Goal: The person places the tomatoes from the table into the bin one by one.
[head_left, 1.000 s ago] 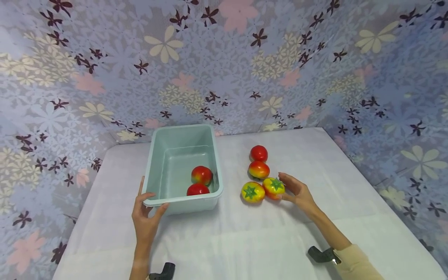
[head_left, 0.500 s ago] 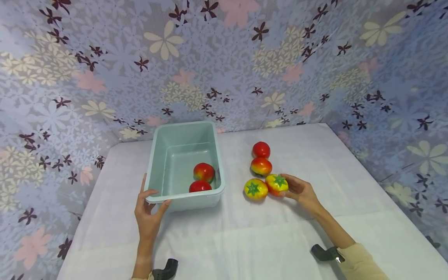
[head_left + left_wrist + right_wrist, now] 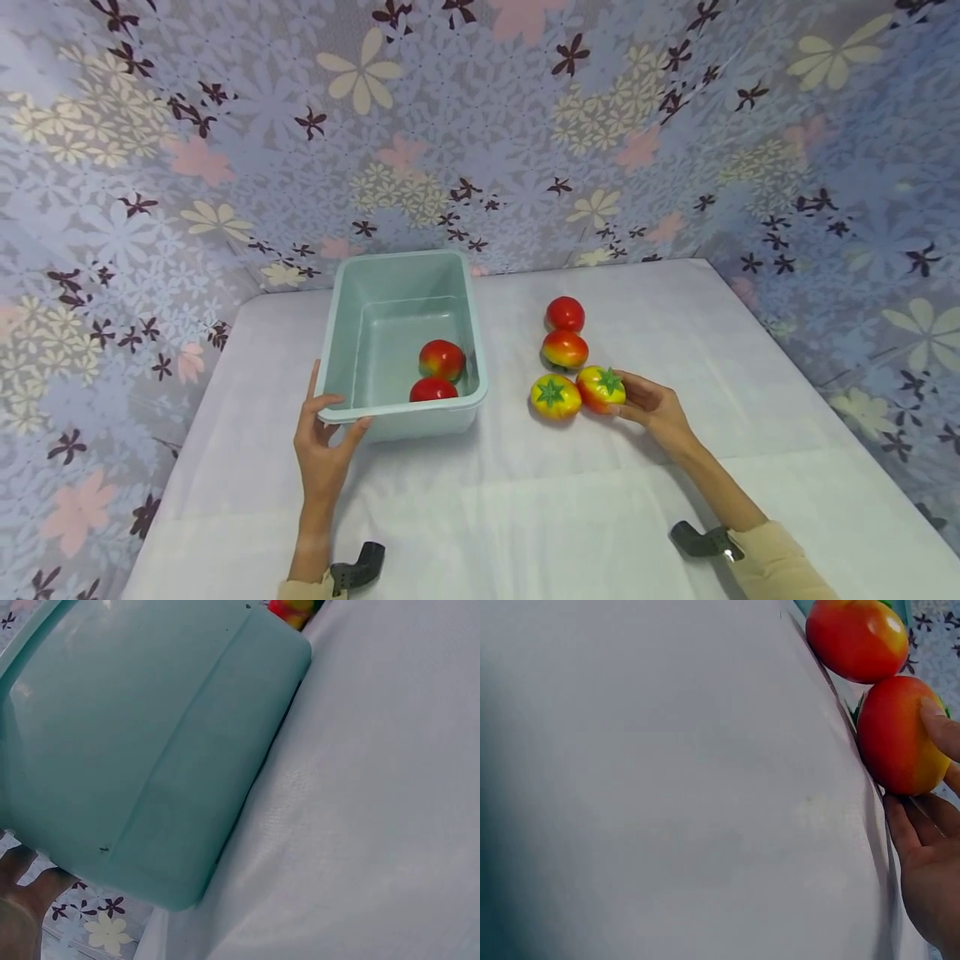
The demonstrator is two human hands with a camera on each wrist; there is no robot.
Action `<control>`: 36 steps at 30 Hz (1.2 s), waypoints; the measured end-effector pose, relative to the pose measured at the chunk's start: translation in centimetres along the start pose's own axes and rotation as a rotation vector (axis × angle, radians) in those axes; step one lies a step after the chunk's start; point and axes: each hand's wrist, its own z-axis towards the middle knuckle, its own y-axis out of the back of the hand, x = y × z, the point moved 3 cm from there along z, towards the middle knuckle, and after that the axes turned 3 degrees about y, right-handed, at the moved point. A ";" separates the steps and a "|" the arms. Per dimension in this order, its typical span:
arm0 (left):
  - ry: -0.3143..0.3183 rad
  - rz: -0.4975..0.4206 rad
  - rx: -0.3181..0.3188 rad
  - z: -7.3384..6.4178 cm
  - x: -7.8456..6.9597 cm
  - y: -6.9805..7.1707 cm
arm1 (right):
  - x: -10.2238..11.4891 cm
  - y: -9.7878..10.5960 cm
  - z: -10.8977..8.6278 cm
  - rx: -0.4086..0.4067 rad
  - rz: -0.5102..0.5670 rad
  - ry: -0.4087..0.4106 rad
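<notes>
At the near left corner of a pale green plastic bin [image 3: 405, 410], my left hand [image 3: 324, 454] grips the rim, thumb on the front wall and a finger over the edge. Two red tomatoes, one [image 3: 442, 360] behind the other [image 3: 432, 389], lie inside the bin. To the right, my right hand [image 3: 660, 417] holds a yellow-red tomato [image 3: 600, 389] with a green star-shaped top. In the right wrist view the thumb lies on this tomato [image 3: 900, 739] and fingers curl beneath. It touches another yellow tomato [image 3: 555, 397] on its left; both are on the table.
Behind the held tomato sit an orange-red tomato [image 3: 565, 349] and a red tomato [image 3: 566, 314], close together. A white cloth covers the table [image 3: 510, 517]. Flowered fabric [image 3: 525, 142] rises at the back and sides.
My right thumb and fingers have closed in on the yellow-red tomato. My left hand keeps its grip on the bin. The head view has shifted slightly.
</notes>
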 end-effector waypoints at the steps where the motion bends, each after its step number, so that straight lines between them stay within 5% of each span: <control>1: -0.006 -0.002 -0.001 0.0 0.0 -0.1 | 0.0 0.0 0.0 -0.008 -0.003 -0.007; 20: 0.069 0.066 0.025 0.1 -0.1 0.2 | -0.1 -0.1 -0.3 -0.054 0.015 -0.090; 29: 0.010 0.046 0.020 0.1 0.0 0.2 | -0.2 0.0 -0.2 -0.043 0.010 -0.091; 36: 0.034 0.073 0.008 -0.2 0.0 0.0 | -0.2 0.1 -0.4 -0.037 -0.019 -0.127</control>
